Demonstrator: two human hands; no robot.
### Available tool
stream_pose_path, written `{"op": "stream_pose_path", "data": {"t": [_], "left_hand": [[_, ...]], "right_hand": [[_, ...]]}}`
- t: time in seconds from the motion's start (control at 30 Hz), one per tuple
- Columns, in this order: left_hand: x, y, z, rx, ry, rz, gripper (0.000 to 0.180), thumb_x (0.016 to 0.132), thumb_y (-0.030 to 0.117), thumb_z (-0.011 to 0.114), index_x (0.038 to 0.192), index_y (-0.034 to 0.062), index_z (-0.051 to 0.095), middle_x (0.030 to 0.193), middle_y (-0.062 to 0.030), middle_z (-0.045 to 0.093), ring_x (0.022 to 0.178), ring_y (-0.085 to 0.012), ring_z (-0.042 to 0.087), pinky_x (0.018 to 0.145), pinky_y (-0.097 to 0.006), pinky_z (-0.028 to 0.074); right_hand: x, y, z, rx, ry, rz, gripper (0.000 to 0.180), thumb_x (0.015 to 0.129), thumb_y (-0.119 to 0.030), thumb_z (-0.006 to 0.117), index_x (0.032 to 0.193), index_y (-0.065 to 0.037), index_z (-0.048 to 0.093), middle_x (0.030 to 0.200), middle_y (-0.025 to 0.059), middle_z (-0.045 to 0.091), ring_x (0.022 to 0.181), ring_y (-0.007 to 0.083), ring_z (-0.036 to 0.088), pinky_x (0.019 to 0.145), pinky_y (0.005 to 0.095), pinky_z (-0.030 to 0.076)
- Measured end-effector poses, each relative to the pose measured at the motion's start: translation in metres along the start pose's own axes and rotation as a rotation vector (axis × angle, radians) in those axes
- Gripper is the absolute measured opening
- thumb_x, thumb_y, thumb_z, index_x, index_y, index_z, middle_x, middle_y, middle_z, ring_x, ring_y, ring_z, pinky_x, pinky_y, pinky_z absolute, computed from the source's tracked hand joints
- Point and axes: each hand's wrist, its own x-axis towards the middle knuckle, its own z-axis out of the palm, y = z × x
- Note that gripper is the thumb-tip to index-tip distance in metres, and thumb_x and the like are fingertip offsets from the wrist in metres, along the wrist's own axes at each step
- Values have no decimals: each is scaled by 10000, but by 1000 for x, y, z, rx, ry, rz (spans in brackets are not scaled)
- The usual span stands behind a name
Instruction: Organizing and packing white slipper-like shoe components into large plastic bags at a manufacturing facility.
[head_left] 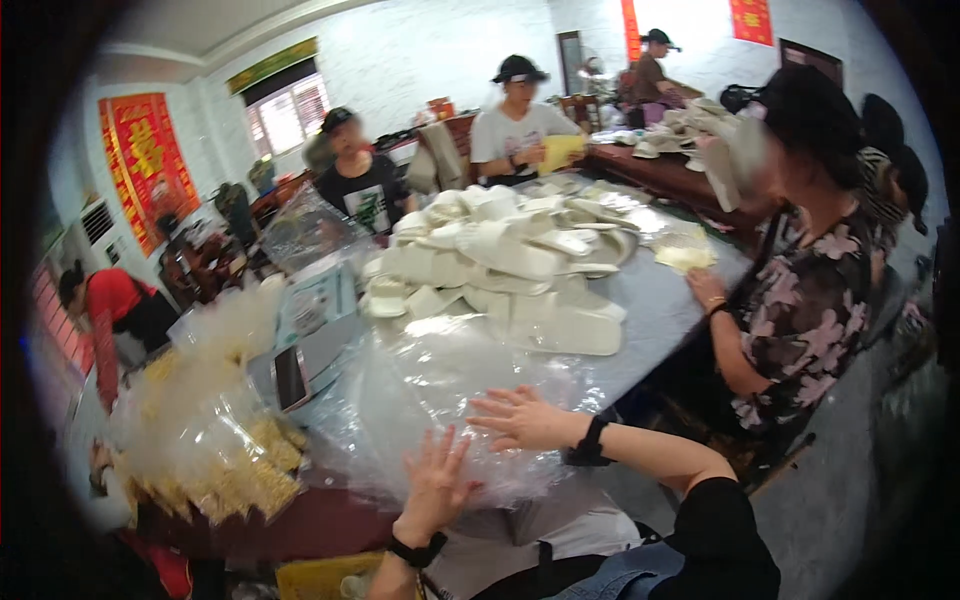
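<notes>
A stack of clear plastic bags lies before me at the near edge of the table. On it rests my left hand, its fingers spread. My right hand reaches in from the right over the same plastic, fingers stretched out and apart. Neither hand grips anything. Just beyond the plastic rises a big heap of off-white slippers. One slipper lies at the heap's near side, partly under the clear film.
At left stand clear bags of small yellowish pieces. A phone leans by a pale blue box. A co-worker in a flowered top sits at right; others sit across the table. A yellow crate is below.
</notes>
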Motion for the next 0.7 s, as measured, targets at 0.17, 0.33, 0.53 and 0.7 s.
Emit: {"op": "stream_pose_path", "data": {"t": [0.17, 0.33, 0.53, 0.7], "left_hand": [[14, -12, 17, 121, -45, -26, 731, 819, 478, 688, 1460, 242, 431, 1560, -138, 307, 1439, -438, 221, 1078, -730, 128], [17, -30, 24, 72, 27, -38, 675, 787, 351, 720, 1401, 191, 489, 1538, -140, 337, 1433, -413, 249, 1101, -703, 118], [14, -47, 42, 72, 178, -18, 567, 728, 265, 743, 1237, 116, 542, 1524, -161, 341, 1434, -397, 260, 1105, -677, 135], [19, -36, 36, 38, 251, 38, 505, 792, 337, 728, 1143, 48, 509, 1560, -175, 283, 1464, -401, 202, 1102, -671, 140]], "right_hand": [[-15, 24, -19, 123, 97, -33, 578, 987, -494, 477, 1472, -186, 405, 1555, 138, 313, 1423, 350, 301, 1094, 555, 288], [-8, 61, -58, 365, 177, 4, 521, 982, -381, 545, 1411, -97, 466, 1495, 162, 403, 1310, 334, 451, 1075, 471, 363], [14, 103, -82, 381, 466, 75, 381, 945, -246, 630, 1251, -21, 607, 1354, 232, 536, 1199, 379, 557, 1004, 422, 458], [34, 158, -78, 381, 635, 287, 407, 921, -270, 647, 1277, -76, 614, 1441, 205, 454, 1284, 393, 452, 1060, 455, 387]]}}
